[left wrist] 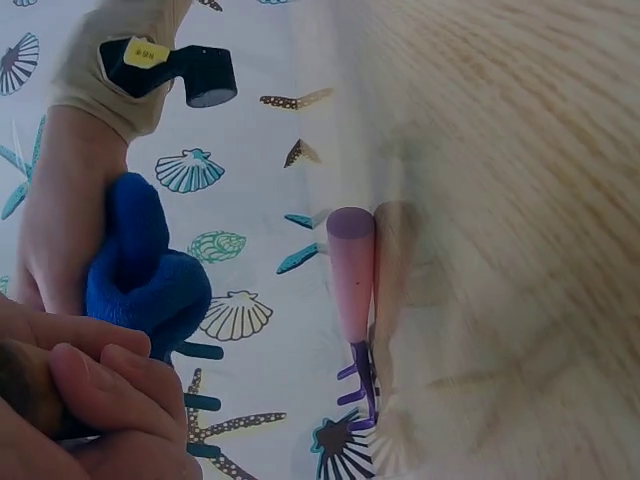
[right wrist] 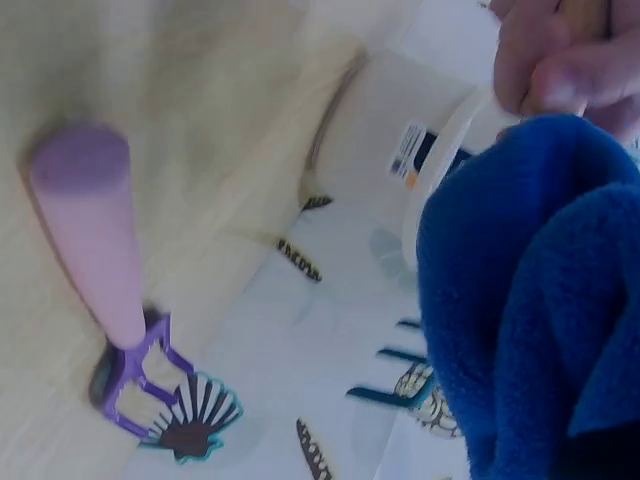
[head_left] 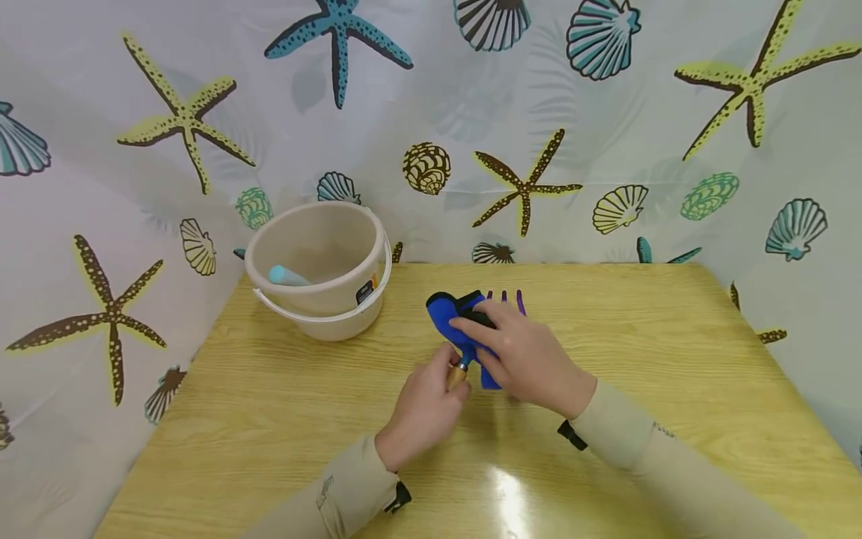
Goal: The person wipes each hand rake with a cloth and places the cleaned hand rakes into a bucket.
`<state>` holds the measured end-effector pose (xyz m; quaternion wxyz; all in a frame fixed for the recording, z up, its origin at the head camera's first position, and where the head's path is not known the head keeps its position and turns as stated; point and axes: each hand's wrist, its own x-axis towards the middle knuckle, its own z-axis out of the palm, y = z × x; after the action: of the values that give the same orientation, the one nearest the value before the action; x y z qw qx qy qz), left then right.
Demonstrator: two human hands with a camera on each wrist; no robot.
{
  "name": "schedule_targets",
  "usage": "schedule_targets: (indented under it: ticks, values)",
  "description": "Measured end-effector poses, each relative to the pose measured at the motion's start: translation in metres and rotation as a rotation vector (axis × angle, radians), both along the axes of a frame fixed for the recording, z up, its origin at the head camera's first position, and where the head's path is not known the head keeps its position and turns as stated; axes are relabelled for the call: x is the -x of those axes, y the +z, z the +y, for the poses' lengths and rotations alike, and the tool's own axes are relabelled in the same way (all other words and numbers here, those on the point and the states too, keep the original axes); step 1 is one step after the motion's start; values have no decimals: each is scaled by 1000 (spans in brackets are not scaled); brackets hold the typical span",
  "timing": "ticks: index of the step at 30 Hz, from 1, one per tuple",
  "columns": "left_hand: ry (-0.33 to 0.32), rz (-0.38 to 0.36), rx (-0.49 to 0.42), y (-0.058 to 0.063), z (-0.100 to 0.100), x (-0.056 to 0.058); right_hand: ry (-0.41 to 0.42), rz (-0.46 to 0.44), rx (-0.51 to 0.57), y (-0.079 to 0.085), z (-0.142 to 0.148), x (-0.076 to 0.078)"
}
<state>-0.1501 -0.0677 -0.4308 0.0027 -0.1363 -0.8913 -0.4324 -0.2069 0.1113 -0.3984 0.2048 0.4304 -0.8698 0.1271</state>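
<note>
Nothing legible: blurred print on the bucket's [head_left: 337,326] label [head_left: 366,291], black wrist device's [left wrist: 207,82] yellow sticker [left wrist: 147,52] and both sleeves [head_left: 350,479].

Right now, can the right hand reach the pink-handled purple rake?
Probably yes: the rake lies nearby, its handle uncovered, but the right hand would first need to release the fuzzy blue cloth.

Bright, even head view, white glare on the near tabletop [head_left: 509,498], dimmer, hazier wrist views

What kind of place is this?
Probably a play or work corner indoors, not a real beach: there's a wood-grain tabletop, a bucket standing on it, and a backdrop printed with starfish and shells.
</note>
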Motion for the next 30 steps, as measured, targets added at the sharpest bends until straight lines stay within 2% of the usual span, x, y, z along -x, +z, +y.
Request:
schedule_targets:
  ticks: [2, 4, 6, 10, 13, 16, 19, 22, 24, 25, 27, 30]
  values:
    - [-6, 6, -3, 1, 0, -1, -66, -37, 1, 4, 4, 11]
    - [-19, 2, -11, 2, 0, -3, -111, -135, 6, 9, 10, 23]
    - [-33, -13, -35, 3, 1, -5, -109, -298, 49, 13, 18, 34]
    - [-65, -72, -134, 1, 0, -7, -62, -717, 215, 17, 36, 52]
    - [-79, -107, -215, -1, 0, -7, -58, -932, 309, 14, 45, 60]
    - [-80, -119, -259, -2, 1, -8, -101, -1063, 364, 10, 51, 65]
    - [-68, -129, -278, -3, 1, -7, -168, -1154, 418, 6, 56, 64]
    - [-55, -142, -291, -2, 1, -5, -229, -1142, 477, 4, 57, 57]
    - [-41, -146, -300, -2, 1, -2, -262, -1062, 526, 4, 54, 49]
    - [-40, -152, -306, -1, 2, -1, -275, -993, 545, 3, 53, 44]
    - [-30, -159, -321, -1, 4, 1, -304, -800, 564, 0, 48, 34]
    - [11, -163, -357, -1, 6, 3, -306, -461, 502, -11, 38, 20]
